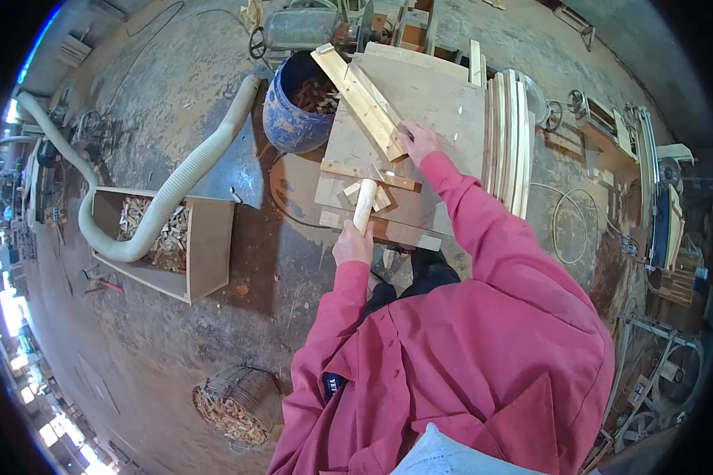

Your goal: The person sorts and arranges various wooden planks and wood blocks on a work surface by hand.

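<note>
My left hand [352,244] is wrapped round the near end of a pale rounded wooden stick [364,204], which points away from me over the table's front part. Under and beside the stick lie small wooden strips [404,183] fixed or resting on the worktable [444,103]. My right hand [418,141] grips the near end of a long wooden board [360,99] lying slantwise across the tabletop. The right fingertips are partly hidden, with the thumb side against the board's end.
A blue tub [293,119] of wood scraps stands left of the table. Farther left, a ribbed hose [190,170] crosses an open box [214,257] of offcuts. Long planks [509,142] stand along the table's right side. A basket [238,404] of scraps sits on the floor.
</note>
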A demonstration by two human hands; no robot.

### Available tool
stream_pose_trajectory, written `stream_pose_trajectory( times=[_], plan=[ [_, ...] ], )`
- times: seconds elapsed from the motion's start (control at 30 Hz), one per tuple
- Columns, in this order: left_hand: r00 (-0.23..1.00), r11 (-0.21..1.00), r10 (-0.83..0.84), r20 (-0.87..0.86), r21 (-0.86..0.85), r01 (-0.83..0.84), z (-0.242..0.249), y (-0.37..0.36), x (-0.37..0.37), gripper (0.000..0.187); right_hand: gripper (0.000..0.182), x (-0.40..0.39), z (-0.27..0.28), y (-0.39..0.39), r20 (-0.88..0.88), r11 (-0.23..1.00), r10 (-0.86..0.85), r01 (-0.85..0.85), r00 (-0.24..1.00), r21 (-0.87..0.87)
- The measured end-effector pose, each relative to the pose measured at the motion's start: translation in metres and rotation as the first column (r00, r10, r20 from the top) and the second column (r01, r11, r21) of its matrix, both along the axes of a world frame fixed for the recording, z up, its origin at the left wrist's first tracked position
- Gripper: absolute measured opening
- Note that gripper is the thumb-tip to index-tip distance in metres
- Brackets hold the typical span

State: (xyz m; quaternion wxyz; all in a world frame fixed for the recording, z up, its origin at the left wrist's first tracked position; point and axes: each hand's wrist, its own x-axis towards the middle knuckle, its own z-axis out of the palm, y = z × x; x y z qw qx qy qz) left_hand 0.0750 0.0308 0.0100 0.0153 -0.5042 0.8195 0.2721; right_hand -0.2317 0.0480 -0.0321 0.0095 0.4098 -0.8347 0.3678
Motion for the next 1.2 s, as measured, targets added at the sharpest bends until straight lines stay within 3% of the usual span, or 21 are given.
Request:
stream_pose_trajectory(
  times=[0.13,0.2,0.3,0.63,0.7,0.83,0.9,0.93,1.0,1.2],
  plan=[
    [1.0,0.999,0.0,-0.024,-0.05,-0.001,-0.004,0.001,-0.003,0.046,0.032,-0.01,-0.011,-0.015,0.006,1.0,-0.014,0.014,1.0,-0.001],
    [1.0,0.998,-0.004,-0.031,-0.058,0.002,-0.004,0.0,-0.006,0.046,0.032,-0.014,-0.015,-0.019,-0.145,0.997,0.013,-0.024,0.989,-0.077],
    [1.0,0.999,0.005,-0.01,-0.051,-0.006,-0.004,-0.001,-0.012,0.046,0.032,-0.02,-0.01,-0.018,0.007,1.0,0.011,-0.011,1.0,-0.018],
    [1.0,0.998,0.009,0.006,-0.065,-0.009,-0.008,-0.033,-0.088,0.05,0.027,-0.096,-0.019,-0.055,-0.026,0.992,-0.009,0.006,1.0,-0.124],
    [1.0,0.998,0.012,-0.001,-0.068,-0.012,-0.007,-0.039,-0.1,0.05,0.028,-0.111,-0.012,-0.062,0.092,0.999,-0.022,0.027,0.996,-0.046],
    [0.998,0.998,-0.001,-0.06,-0.057,-0.003,-0.011,-0.043,-0.108,0.049,0.031,-0.132,-0.009,-0.064,0.137,0.998,-0.016,0.024,0.99,-0.058],
    [0.998,1.0,0.012,-0.067,-0.023,-0.014,-0.005,-0.042,-0.109,0.048,0.031,-0.142,0.004,-0.055,0.062,0.985,-0.063,0.052,0.996,0.163],
    [0.997,1.0,0.011,-0.07,-0.015,-0.012,-0.006,-0.039,-0.105,0.048,0.031,-0.134,0.016,-0.045,0.058,0.984,-0.065,0.055,0.996,0.171],
    [0.998,1.0,-0.003,-0.055,-0.017,0.002,-0.007,-0.037,-0.093,0.047,0.028,-0.103,0.031,-0.027,0.167,0.998,-0.055,0.049,0.984,0.04],
    [1.0,1.0,0.005,0.001,-0.004,-0.005,-0.005,-0.018,-0.048,0.046,0.025,-0.06,-0.009,-0.003,0.201,0.997,0.045,-0.031,0.979,-0.071]
  ],
)
